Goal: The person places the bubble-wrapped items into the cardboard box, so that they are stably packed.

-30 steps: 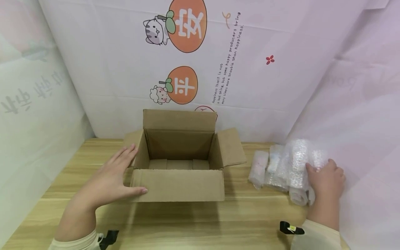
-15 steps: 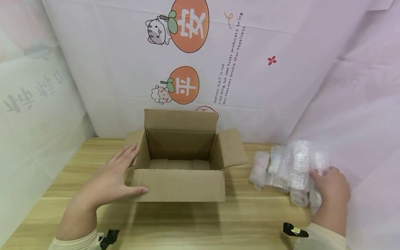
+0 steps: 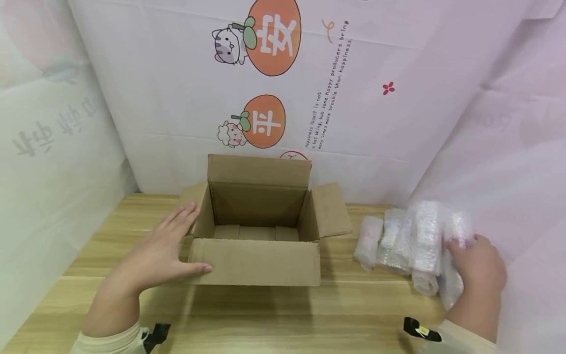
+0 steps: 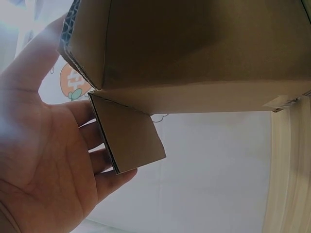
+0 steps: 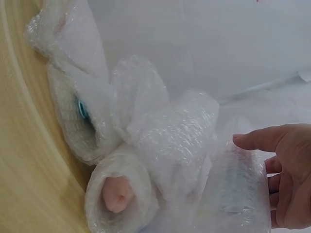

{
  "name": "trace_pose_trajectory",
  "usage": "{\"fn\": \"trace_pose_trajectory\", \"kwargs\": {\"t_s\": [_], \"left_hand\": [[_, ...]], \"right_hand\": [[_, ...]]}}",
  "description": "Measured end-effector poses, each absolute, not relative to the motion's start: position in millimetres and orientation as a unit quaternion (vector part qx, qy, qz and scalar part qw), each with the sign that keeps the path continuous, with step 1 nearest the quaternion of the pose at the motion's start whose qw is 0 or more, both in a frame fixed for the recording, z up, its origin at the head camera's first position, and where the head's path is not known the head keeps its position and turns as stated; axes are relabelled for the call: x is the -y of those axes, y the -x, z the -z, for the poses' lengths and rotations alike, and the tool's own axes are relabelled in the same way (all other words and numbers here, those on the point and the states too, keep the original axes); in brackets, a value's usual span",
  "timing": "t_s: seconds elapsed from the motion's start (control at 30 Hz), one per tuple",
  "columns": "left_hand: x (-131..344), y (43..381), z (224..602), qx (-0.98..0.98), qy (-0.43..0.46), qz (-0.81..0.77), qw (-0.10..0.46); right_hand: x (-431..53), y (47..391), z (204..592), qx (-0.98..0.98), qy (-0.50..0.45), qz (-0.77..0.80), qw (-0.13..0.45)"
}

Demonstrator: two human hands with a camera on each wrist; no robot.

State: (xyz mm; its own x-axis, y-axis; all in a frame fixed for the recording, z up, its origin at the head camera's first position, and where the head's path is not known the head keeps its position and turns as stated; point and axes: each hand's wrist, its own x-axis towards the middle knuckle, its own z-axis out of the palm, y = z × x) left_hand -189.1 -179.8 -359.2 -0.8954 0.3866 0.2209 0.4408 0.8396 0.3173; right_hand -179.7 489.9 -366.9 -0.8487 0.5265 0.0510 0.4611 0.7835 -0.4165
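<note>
An open cardboard box (image 3: 256,263) stands on the table, its flaps folded outward. My left hand (image 3: 161,255) rests at its left side with straight fingers. In the left wrist view, the fingers (image 4: 116,183) lie behind the side flap (image 4: 129,136) and the thumb is by the front flap. At the right, my right hand (image 3: 479,260) holds the rightmost bubble-wrapped bundle (image 5: 235,189), thumb on one side and fingers on the other. Its contents are blurred by the wrap. Beside it lie several more bubble-wrapped bundles (image 3: 426,238); one shows a pink end (image 5: 116,194).
A wooden table (image 3: 247,319) carries everything. White printed cloth (image 3: 353,177) hangs behind, and more cloth closes in the left and right sides, the right one close to my right hand. The slimmest wrapped bundle (image 3: 368,241) lies nearest the box.
My right hand has shifted slightly right and nearer, and the rightmost bundle has come a little away from the others with it. My left hand and the box stay put; the view has shifted slightly.
</note>
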Motion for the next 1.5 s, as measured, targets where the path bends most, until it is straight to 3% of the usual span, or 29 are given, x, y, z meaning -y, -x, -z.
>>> {"fn": "trace_pose_trajectory", "kwargs": {"t_s": [0.37,0.6,1.5], "left_hand": [[179,191,361,0.956,0.218,0.184,0.071],[181,191,360,0.955,0.219,0.187,0.073],[183,189,358,0.958,0.209,0.185,0.061]], "right_hand": [[-470,172,346,0.936,0.26,-0.196,0.132],[-447,179,328,0.948,0.2,-0.192,0.156],[-360,219,262,0.97,0.019,-0.203,0.135]]}}
